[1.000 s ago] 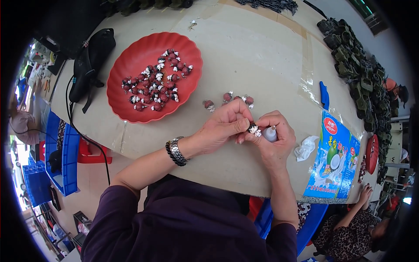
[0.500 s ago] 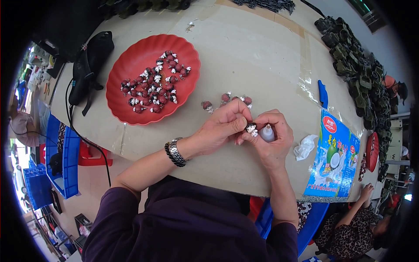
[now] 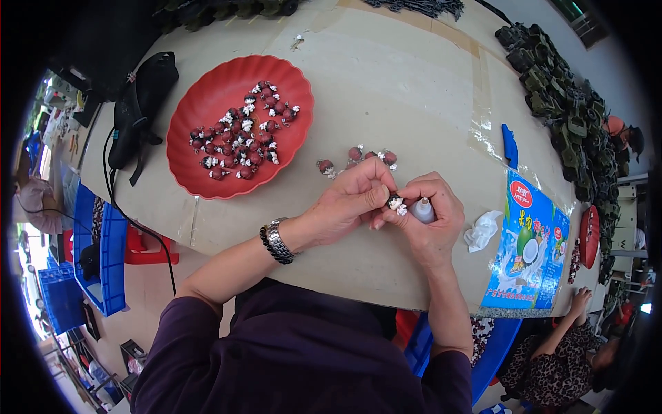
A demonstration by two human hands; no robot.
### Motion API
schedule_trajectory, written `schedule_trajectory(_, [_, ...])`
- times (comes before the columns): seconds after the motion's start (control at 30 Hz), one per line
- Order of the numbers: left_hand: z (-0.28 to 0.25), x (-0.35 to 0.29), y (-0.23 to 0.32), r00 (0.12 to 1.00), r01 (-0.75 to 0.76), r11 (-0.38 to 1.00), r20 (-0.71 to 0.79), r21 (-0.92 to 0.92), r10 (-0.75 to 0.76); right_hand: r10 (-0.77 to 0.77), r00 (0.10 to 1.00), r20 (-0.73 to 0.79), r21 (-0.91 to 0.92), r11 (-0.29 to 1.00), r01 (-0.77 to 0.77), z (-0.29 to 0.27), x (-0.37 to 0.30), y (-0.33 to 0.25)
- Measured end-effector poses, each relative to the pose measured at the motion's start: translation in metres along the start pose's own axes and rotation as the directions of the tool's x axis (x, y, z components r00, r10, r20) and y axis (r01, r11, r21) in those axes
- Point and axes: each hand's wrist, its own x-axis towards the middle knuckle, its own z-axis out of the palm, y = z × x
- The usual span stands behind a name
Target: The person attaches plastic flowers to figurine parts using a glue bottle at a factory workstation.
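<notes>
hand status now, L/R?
Left hand: closed, pinching a small black-and-white piece.
Right hand: closed, holding a pale nozzle-tipped bottle, fingertips near the piece.

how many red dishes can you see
2: a large scalloped dish at left, holding small pieces, and another dish at far right, past the blue sheet. More may be hidden.

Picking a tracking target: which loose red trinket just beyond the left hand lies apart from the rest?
The leftmost trinket, nearest the large red dish: bare table separates it from the others, which bunch together to its right.
</notes>
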Motion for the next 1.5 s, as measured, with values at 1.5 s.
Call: schedule_trajectory(1.5, [0.005, -0.004, 0.000, 0.925, -0.308, 0.816, -0.047, 0.489, 0.378, 0.300, 0.950, -0.085, 0.208, 0.938, -0.277, -0.001, -0.005, 0.013])
